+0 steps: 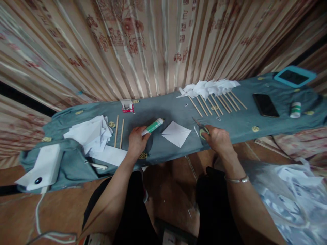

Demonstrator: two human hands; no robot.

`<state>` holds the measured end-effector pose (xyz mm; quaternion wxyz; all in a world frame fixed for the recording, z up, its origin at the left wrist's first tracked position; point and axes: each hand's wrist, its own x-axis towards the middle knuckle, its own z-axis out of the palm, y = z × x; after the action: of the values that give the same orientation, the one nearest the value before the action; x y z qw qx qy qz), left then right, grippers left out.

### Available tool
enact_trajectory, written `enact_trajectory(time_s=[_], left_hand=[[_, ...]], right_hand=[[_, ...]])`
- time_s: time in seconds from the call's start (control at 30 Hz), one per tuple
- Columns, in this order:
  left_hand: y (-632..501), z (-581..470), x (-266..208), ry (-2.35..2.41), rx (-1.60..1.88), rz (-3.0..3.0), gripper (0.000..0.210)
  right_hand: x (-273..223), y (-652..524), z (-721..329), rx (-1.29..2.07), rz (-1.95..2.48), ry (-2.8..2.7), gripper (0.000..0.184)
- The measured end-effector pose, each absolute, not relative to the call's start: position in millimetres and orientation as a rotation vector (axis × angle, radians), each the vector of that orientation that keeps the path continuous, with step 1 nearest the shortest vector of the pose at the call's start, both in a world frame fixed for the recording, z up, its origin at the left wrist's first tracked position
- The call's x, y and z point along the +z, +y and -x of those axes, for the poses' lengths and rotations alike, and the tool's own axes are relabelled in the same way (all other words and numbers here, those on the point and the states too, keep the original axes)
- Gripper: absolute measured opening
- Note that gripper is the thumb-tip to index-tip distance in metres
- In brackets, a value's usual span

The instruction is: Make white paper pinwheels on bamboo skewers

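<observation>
My left hand [138, 141] is closed around a glue stick [154, 126] with a green and white label, its white end pointing away to the right. My right hand [218, 139] grips a pair of scissors [203, 131] by the handles, the blades pointing away and to the left over the cloth. Between my hands a square of white paper [176, 134] lies turned cornerwise, with slits showing at its left and right corners. Thin white paper strips [196, 131] are beside the scissors.
White paper pinwheels [209, 89] on wooden sticks [224, 102] lie at the back. Leftward are a paper stack [93, 134], two sticks [116, 131], a small red box [128, 108] and a white device [47, 165]. Rightward are a phone [265, 104], a green-labelled tube [295, 110] and a blue-framed tablet [293, 76].
</observation>
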<state>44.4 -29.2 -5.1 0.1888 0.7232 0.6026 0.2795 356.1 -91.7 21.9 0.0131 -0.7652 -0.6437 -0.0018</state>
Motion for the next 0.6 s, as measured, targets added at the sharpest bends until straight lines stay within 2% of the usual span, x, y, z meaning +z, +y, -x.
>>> enact_trajectory(time_s=[0.2,0.27,0.43,0.5,0.6], left_hand=[[-49.3,-71.8,10.6,1.248,1.000,-1.301,0.039],[-61.4,-84.2,17.6,1.086,0.969,-1.117,0.040],[-85.8,-104.0,28.5,0.894,0.803,-0.944,0.037],[-89.5,-106.4,29.7,0.862,0.766,-0.945,0.038],[-89.6,-107.2,31.4,0.864,0.762,-0.924,0.045]], right_hand=[[24.2,-94.3,-355.5,0.062,2.125,-1.828,0.031],[27.4,-96.5,-342.9,0.329,1.928,-1.684,0.035],[32.1,-106.2,-291.8,1.320,1.232,-1.150,0.050],[32.8,-109.2,-277.8,1.463,1.133,-1.014,0.043],[34.3,-110.4,-269.8,1.470,1.101,-0.877,0.034]])
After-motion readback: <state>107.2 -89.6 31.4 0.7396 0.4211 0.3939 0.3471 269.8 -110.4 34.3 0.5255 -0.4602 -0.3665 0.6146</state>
